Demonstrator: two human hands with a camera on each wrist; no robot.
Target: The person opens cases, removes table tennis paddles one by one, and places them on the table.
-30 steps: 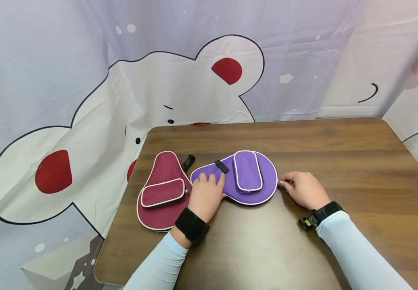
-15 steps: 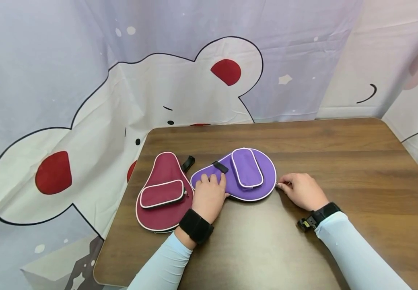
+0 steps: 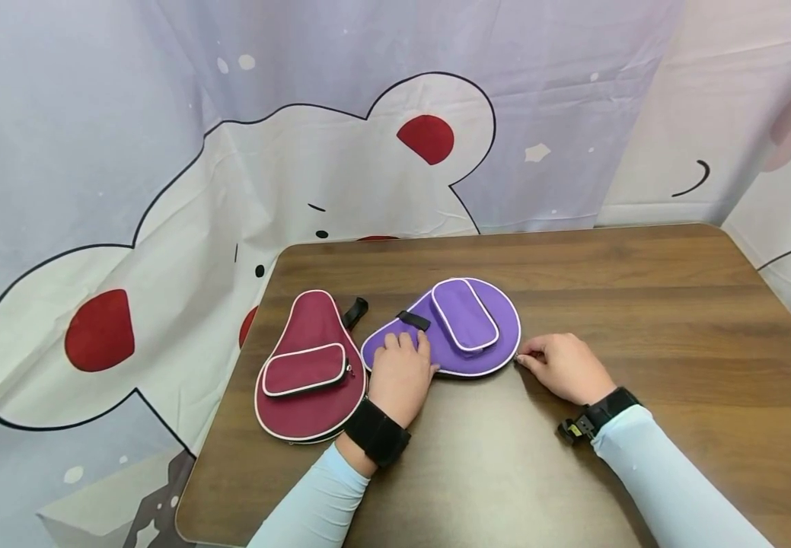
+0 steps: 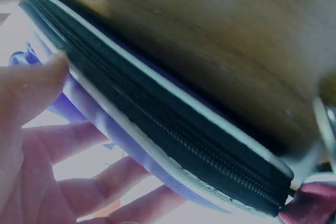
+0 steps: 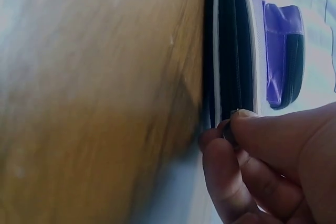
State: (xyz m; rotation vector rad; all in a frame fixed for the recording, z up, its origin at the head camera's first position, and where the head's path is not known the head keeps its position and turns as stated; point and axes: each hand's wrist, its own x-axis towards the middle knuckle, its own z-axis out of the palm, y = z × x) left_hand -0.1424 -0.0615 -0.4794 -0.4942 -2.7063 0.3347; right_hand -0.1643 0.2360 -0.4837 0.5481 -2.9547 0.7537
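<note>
A purple paddle case [image 3: 460,327] with white piping and a front pocket lies flat on the brown wooden table [image 3: 642,304]. My left hand [image 3: 402,369] presses its narrow handle end with straight fingers [image 4: 37,85]. My right hand [image 3: 559,367] sits at the case's round right edge and pinches the zipper pull [image 5: 230,124] between thumb and forefinger against the black zip band [image 5: 231,51]. The same black zip [image 4: 173,129] runs across the left wrist view. A maroon case [image 3: 306,365] of the same shape lies left of the purple one, touched by neither hand.
A cartoon bear curtain [image 3: 299,152] hangs behind and to the left of the table. The table's left edge [image 3: 231,396] lies just beyond the maroon case. Bare wood stretches to the right and front of both hands.
The purple case has turned a little anticlockwise. My right hand has slid left and toward me along its rim with the zipper pull. My left hand stays on the handle end.
</note>
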